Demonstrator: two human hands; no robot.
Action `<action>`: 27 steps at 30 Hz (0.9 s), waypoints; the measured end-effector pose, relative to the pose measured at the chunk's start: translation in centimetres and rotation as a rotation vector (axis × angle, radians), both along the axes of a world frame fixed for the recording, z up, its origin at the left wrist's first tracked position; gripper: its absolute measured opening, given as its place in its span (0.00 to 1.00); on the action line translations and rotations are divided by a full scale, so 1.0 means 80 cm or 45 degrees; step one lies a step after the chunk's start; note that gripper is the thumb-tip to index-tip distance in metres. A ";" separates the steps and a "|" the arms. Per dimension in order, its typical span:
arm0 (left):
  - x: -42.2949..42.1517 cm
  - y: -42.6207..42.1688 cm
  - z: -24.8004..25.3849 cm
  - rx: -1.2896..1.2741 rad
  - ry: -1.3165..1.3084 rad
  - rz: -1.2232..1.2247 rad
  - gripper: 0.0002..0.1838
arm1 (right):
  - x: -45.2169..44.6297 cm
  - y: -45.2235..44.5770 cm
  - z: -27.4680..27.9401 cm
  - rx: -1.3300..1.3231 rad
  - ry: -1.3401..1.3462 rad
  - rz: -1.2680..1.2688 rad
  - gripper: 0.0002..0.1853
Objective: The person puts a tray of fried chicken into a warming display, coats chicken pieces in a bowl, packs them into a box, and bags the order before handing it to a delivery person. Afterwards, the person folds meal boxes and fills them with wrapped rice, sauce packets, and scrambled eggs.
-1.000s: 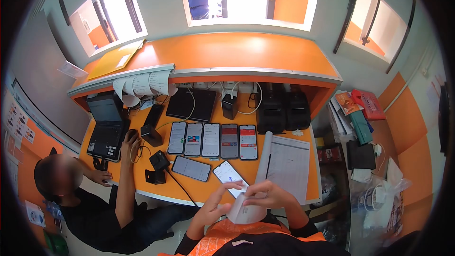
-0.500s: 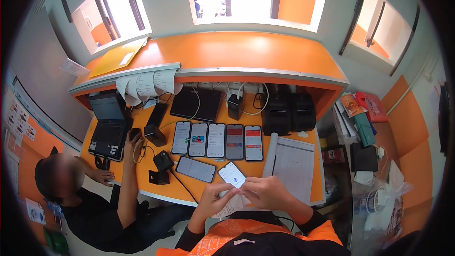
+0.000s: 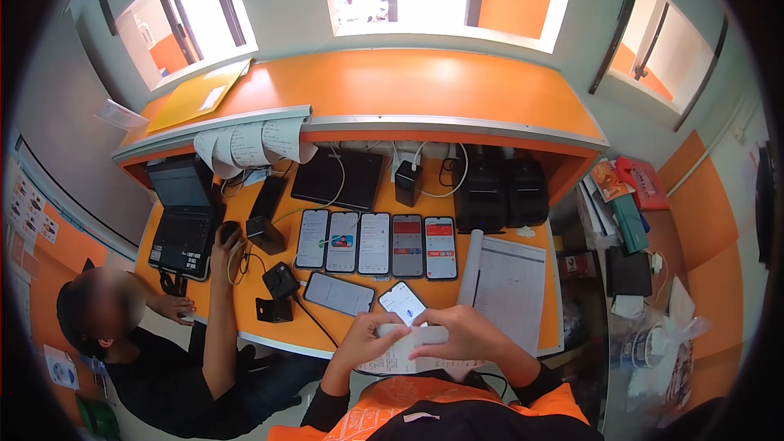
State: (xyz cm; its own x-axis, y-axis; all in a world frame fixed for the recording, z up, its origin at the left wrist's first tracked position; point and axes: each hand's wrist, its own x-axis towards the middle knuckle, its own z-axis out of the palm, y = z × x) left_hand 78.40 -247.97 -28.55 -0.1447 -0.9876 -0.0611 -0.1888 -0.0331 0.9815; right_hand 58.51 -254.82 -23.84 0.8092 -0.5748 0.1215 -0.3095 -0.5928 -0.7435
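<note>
At the desk's front edge, my left hand (image 3: 369, 343) and my right hand (image 3: 461, 336) both grip a printed white paper slip (image 3: 400, 357). Thumbs and fingers are closed on it, and its upper edge curls or folds over between them. Just beyond my fingers lies a lit smartphone (image 3: 401, 300), its lower end hidden by the paper. Left of that, another phone (image 3: 339, 293) rests tilted on the desk. A row of several phones (image 3: 374, 242) with lit screens stretches behind them.
A co-worker (image 3: 114, 335) sits at the left, one hand on a black mouse (image 3: 229, 233) beside a laptop (image 3: 181, 220). Chargers (image 3: 282, 280) and cables lie near. Black printers (image 3: 480, 196) stand under the orange shelf (image 3: 408, 86). A large printed sheet (image 3: 508, 286) covers the right side.
My hands have moved slightly apart, the right one shifting right. More of the paper slip now shows between them, with its folded white edge visible.
</note>
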 end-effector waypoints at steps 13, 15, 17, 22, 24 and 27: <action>0.012 -0.008 -0.017 0.211 0.113 0.055 0.16 | -0.001 -0.014 0.002 0.139 0.056 -0.089 0.14; 0.013 -0.009 -0.017 0.219 0.111 0.091 0.16 | -0.003 -0.018 -0.009 0.206 0.052 -0.071 0.13; 0.017 -0.010 -0.020 0.240 0.118 0.124 0.16 | -0.006 -0.024 -0.008 0.255 0.043 -0.024 0.13; 0.073 -0.034 -0.035 -0.070 -0.167 0.504 0.16 | -0.010 -0.059 0.037 0.184 -0.225 -0.212 0.11; 0.116 -0.060 -0.017 -0.443 -0.482 0.735 0.18 | 0.015 -0.089 0.035 0.122 -0.378 -0.474 0.10; 0.180 -0.143 0.053 -1.075 -1.059 0.979 0.20 | 0.092 -0.147 0.034 0.176 -0.666 -0.428 0.20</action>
